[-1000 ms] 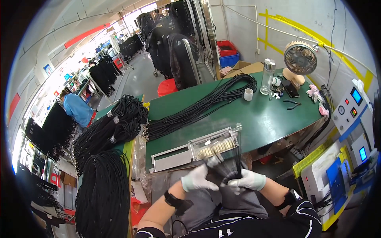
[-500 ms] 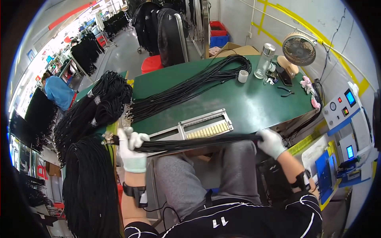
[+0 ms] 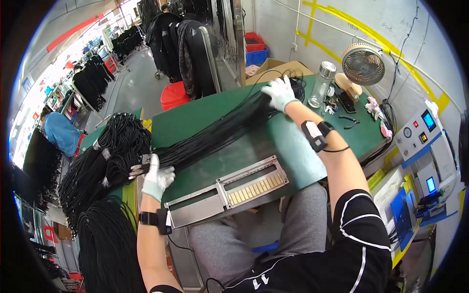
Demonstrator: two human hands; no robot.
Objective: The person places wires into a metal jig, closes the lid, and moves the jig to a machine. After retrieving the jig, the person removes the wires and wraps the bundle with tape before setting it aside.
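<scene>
A long bundle of black cables [image 3: 215, 134] stretches across the green table between my two white-gloved hands. My left hand [image 3: 157, 181] is closed around its near left end, where light-coloured tips stick out past the glove. At the far right end my right hand [image 3: 280, 95] grips the bundle from above, arm reaching forward; its palm side is hidden. Part of the bundle is blurred beside this hand. Nearer to me lies a metal frame [image 3: 222, 191] with two windows, one showing a row of pale yellow strips [image 3: 256, 190].
Heaped black cable bundles [image 3: 122, 146] lie at the left, with more hanging [image 3: 107, 244] below. A glass bottle [image 3: 322, 84], phone [image 3: 346, 101], pliers [image 3: 349, 122] and fan [image 3: 363, 64] stand or lie at the far right. A control machine [image 3: 422, 132] is beside the table.
The bundle has gone from above my lap and the metal frame to farther back on the table. My right hand has swung forward and left; my left hand has shifted slightly.
</scene>
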